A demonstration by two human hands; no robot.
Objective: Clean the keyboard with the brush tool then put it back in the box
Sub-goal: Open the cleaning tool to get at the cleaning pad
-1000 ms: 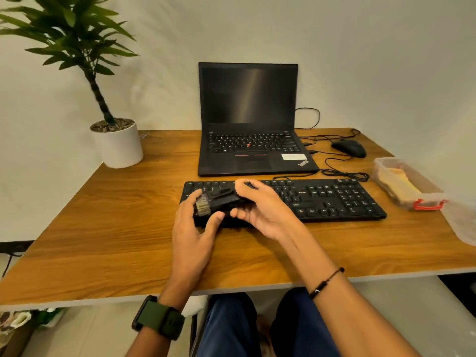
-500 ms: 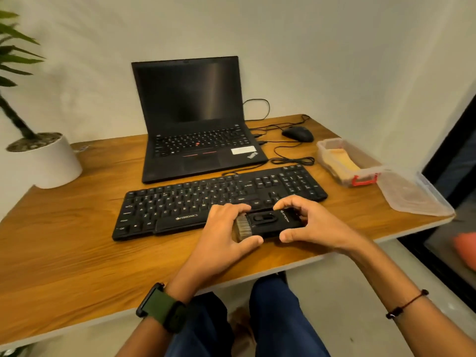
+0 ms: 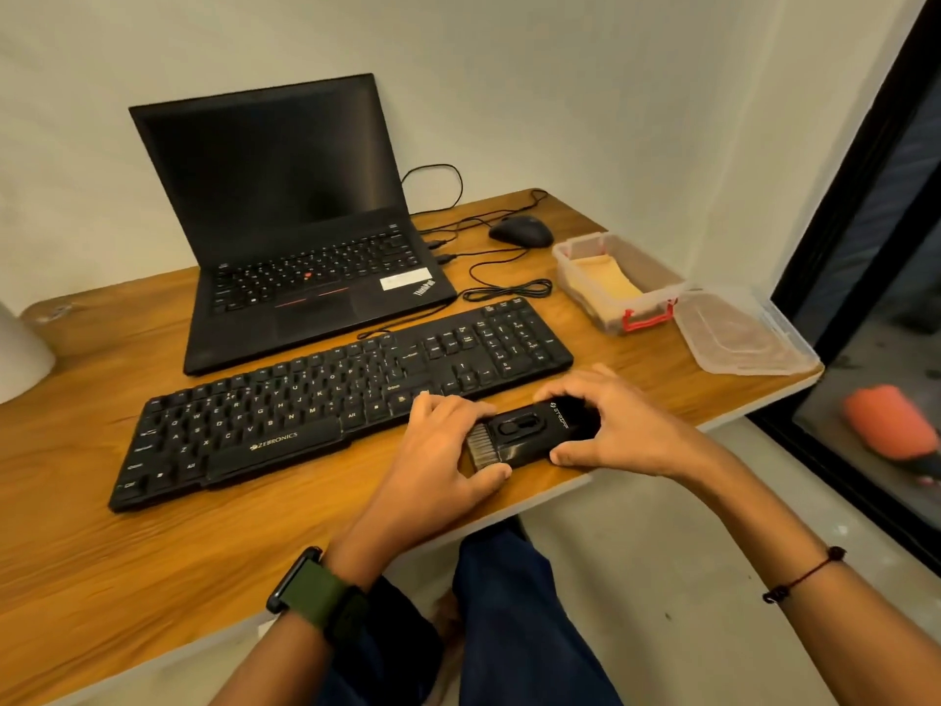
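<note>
Left hand: fingers and thumb curled round the bristle end of the brush, thumb below, fingers above. Green-strapped watch on the wrist.

Right hand: fingers arched over the brush's plain end, thumb under it, gripping. Thin cord bracelet on the wrist.

Brush: black, held level between both hands just in front of the keyboard, at its right half, over the table edge.

Change from half a second ago: grip on the brush is as before; both hands and brush sit in much the same spot before the keyboard.

Around the keyboard: laptop behind, open, screen dark; mouse behind right, its cable coiled beside; open clear box with red latch to the right; lid right of the box at the table corner; white pot far left.
</note>
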